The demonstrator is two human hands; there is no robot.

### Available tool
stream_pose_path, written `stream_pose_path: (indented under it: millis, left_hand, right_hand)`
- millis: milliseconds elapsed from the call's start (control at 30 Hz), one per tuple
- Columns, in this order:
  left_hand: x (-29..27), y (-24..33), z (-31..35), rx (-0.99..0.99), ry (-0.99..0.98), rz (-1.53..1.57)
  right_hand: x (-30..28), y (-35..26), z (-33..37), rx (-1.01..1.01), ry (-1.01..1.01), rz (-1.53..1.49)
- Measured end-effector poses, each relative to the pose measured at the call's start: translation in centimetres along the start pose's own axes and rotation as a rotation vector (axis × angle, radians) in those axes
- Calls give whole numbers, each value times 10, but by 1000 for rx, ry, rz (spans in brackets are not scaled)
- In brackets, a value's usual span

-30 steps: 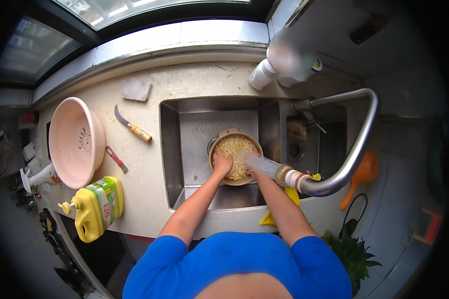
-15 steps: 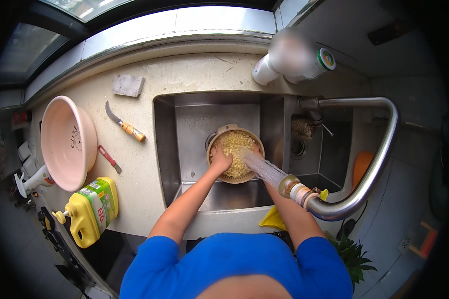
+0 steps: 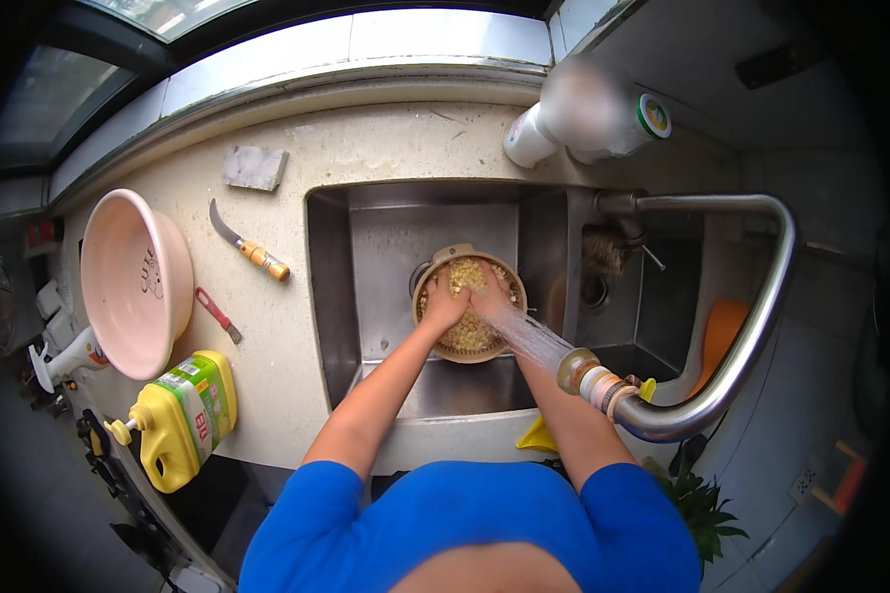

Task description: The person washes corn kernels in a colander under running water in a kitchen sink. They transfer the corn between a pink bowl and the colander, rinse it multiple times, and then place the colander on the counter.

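Note:
A tan round colander (image 3: pixel 455 252) with slotted sides sits in the larger sink basin (image 3: pixel 430 232), filled with pale yellow corn kernels (image 3: pixel 467 334). Inside it, my left hand (image 3: pixel 444 304) is curled around kernels on the left. My right hand (image 3: pixel 489 295) faces it from the right, its fingers curved in too, and a small heap of kernels shows between the two. Some fingertips are sunk out of sight. Water (image 3: pixel 532 338) sprays from the faucet (image 3: pixel 776 267) onto my right hand and the kernels beside it.
Left of the sink lie a hooked knife (image 3: pixel 250 252), a red-handled tool (image 3: pixel 218 316), a pink basin (image 3: pixel 119 326) and a yellow pump jug (image 3: pixel 168 455). A grey block (image 3: pixel 254 168) lies behind. White containers (image 3: pixel 532 136) stand at the back. A smaller sink (image 3: pixel 667 296) adjoins on the right.
My hands have come together from the colander's two sides toward its middle, gathering kernels between them. The water still runs.

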State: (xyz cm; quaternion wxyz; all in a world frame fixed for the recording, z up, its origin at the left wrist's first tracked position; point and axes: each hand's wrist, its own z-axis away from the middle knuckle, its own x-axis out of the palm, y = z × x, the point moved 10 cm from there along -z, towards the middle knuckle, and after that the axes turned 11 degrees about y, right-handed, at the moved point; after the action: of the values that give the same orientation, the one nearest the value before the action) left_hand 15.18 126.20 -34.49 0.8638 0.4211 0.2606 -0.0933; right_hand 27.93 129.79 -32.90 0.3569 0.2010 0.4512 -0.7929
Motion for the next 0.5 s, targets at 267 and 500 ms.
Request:
stream_pose_path:
  millis: [267, 500]
  left_hand:
    - [-2, -9, 37, 116, -232, -119]
    - [38, -53, 9, -295, -144, 109]
  right_hand:
    - [1, -7, 18, -401, -155, 281]
    - [51, 54, -1, 109, -117, -136]
